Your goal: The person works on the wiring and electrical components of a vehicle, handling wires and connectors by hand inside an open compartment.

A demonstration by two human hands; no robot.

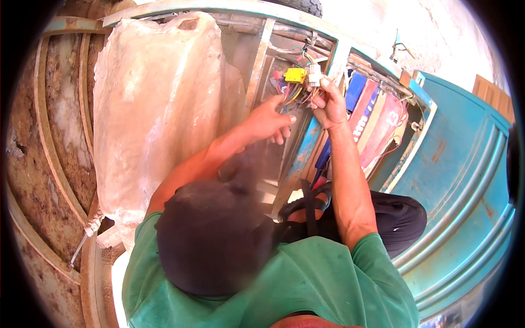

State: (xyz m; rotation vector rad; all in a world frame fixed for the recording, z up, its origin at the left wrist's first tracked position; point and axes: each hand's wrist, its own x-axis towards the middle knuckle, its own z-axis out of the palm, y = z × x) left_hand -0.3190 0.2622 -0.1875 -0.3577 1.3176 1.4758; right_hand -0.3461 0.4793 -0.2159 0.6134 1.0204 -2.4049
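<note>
1. Apparently, the white connector is pinched by the right hand, just right of the yellow connector.
2. Below the yellow connector, the left hand is held with fingers parted; whether wires are touched cannot be told.
3. Farther right, a red-and-blue case is seated.

hands: 2 | yellow connector: 1 | white connector: 1 | wires: several | tyre: 1 | ribbed teal panel: 1
</note>
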